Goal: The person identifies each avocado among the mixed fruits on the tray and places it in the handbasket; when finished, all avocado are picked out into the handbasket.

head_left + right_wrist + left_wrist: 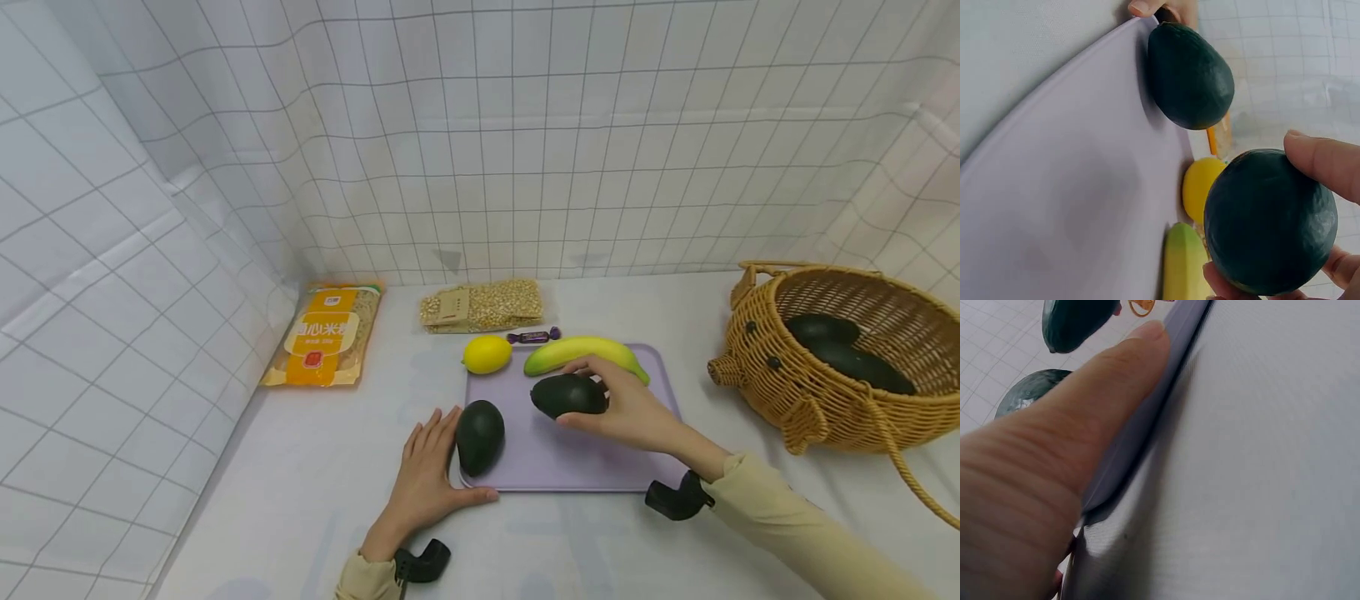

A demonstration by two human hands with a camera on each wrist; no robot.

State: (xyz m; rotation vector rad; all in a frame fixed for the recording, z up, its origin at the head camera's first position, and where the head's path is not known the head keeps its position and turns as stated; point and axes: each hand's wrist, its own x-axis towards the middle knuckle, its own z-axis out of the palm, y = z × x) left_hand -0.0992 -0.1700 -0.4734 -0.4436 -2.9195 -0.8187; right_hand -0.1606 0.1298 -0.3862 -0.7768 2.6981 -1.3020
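Note:
My right hand [630,412] grips a dark green avocado [567,396] above the lilac tray [570,467], thumb on one side and fingers on the other. In the right wrist view that avocado [1269,222] looks large and round, apart from the tray surface. A second avocado [480,437] lies at the tray's left side. My left hand [427,483] rests at the tray's front left corner, fingers stretched along the left side and thumb along the front edge. At the tray's back lie a yellow lemon [487,354] and a greenish-yellow banana [577,350].
A wicker basket [757,392] shaped like a pig stands at the right with dark avocados [855,362] inside. Behind the tray are a purple-wrapped candy [534,337] and a clear bag of yellow kernels [487,306]. An orange grain packet [322,333] lies at the left, near the gridded curtain [480,167].

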